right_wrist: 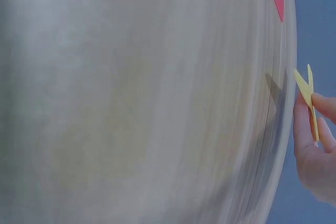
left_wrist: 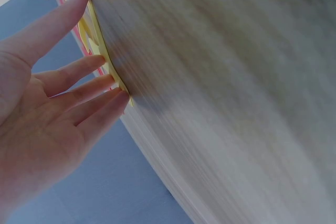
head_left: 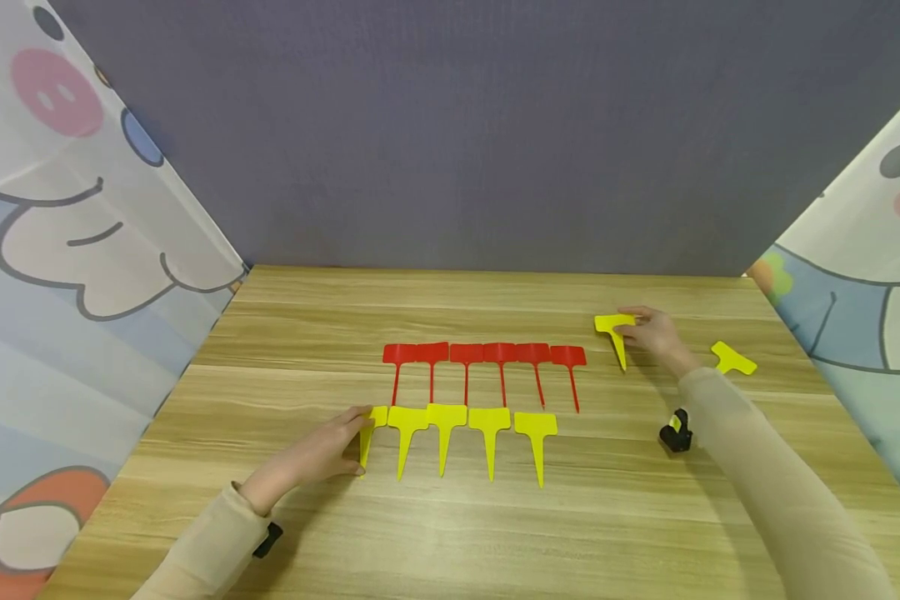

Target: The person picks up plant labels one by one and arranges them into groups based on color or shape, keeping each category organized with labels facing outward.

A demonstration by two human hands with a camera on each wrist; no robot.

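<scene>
Several yellow T-shaped plant labels lie side by side on the wooden table, stems toward the front. At the row's left end my left hand touches the leftmost yellow label. Its extended fingertips rest along the label's head, while the thumb reaches the stem's far end. Over the table's back right, my right hand pinches another yellow plant label between thumb and fingers, stem pointing down; the right wrist view shows this label raised above the wood.
Behind the yellow row runs a line of several red plant labels with thin stems. One more yellow label lies right of my right hand, partly covered by the sleeve. A grey panel borders the table's back; printed cloths hang at both sides.
</scene>
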